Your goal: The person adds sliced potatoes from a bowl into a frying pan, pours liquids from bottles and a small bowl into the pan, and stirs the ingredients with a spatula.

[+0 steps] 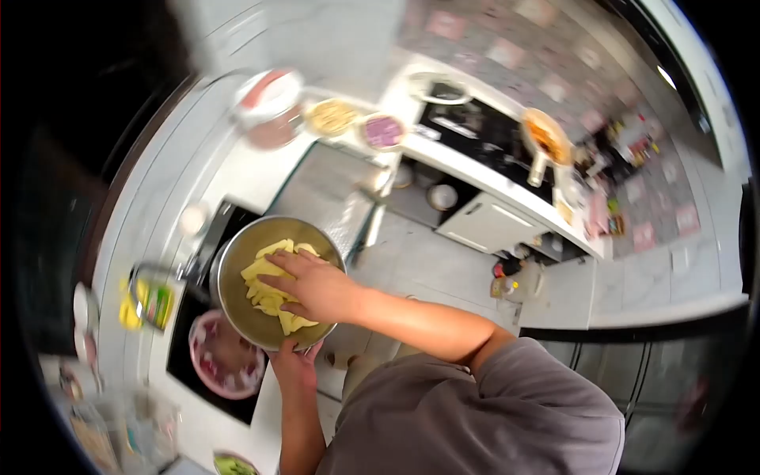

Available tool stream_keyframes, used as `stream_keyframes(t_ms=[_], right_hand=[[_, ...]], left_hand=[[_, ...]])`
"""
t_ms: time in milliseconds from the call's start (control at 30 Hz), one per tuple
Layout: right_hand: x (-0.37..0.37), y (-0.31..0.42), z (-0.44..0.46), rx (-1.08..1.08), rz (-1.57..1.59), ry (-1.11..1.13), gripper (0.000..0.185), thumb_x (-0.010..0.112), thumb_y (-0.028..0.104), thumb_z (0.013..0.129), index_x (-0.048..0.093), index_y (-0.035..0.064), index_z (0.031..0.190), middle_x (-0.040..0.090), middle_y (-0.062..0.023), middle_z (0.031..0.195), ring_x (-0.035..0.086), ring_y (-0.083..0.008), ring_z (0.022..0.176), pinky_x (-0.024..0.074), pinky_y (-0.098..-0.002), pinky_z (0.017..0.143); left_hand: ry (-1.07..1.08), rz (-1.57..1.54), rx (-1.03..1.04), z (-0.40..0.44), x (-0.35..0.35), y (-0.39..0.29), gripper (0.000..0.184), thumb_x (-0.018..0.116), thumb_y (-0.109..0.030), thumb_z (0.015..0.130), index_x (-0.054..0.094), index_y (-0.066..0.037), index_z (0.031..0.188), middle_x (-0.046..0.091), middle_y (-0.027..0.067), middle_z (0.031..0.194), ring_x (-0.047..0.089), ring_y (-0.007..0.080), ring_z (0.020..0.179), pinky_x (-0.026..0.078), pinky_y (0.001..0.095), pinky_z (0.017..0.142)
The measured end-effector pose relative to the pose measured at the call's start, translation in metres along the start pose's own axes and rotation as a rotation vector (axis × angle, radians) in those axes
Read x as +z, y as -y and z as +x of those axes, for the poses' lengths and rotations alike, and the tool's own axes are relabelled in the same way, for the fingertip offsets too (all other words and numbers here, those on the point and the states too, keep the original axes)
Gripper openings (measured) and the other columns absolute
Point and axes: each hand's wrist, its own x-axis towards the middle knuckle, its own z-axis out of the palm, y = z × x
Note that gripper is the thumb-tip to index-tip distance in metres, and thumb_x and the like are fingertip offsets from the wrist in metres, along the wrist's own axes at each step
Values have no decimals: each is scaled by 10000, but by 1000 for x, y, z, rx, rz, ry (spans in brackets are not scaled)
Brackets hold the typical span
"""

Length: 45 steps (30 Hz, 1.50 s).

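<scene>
A metal bowl (229,277) of pale yellow slices (265,273) is tilted beside the sink. My left hand (294,366) grips the bowl's lower rim, its thumb at the edge and the other fingers mostly hidden beneath. Inside the bowl, my right hand (317,291) lies over the slices with its fingers spread, touching them. Just below the bowl, a pink basin (212,380) with reddish pieces in liquid sits in the dark sink (184,321).
A faucet (162,271) and a yellow-green packet (158,305) are at the left. Beyond are a lidded container (269,111), a yellow-filled bowl (332,116), a purple-filled bowl (383,131), and a pan (546,138) on the black stove (475,131).
</scene>
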Motion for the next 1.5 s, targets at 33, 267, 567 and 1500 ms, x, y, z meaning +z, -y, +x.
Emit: stream_keyframes(t_ms=[33, 267, 567, 1500], right_hand=[[-28, -17, -21, -32, 38, -178, 572, 676, 263, 871, 491, 158, 1402, 337, -137, 1526, 324, -349, 1408, 276, -511, 1151], [-171, -190, -261, 441, 307, -1002, 273, 597, 87, 911, 656, 76, 1177, 702, -83, 1089, 645, -223, 1026, 486, -379, 932], [-221, -451, -482, 1340, 676, -1437, 620, 734, 455, 831, 502, 107, 1289, 612, -64, 1166, 597, -200, 950, 492, -354, 774], [-326, -480, -491, 1698, 231, -998, 414, 629, 218, 887, 479, 82, 1248, 680, -218, 883, 655, -410, 867, 512, -479, 777]], left_hand=[[101, 69, -37, 4, 26, 10, 686, 465, 13, 817, 289, -143, 1462, 473, 150, 1389, 597, 342, 1145, 588, 480, 833], [508, 328, -162, 14, 242, 126, 654, 477, -4, 802, 324, -93, 1431, 527, 167, 1311, 629, 339, 1064, 612, 454, 736], [778, 568, -227, 12, 498, 238, 623, 425, 43, 805, 323, -52, 1412, 544, 203, 1264, 662, 352, 981, 634, 447, 658], [1406, 1347, 1325, 67, 870, 459, 847, 460, 104, 784, 287, -298, 1508, 328, 123, 1524, 620, 395, 1028, 544, 432, 748]])
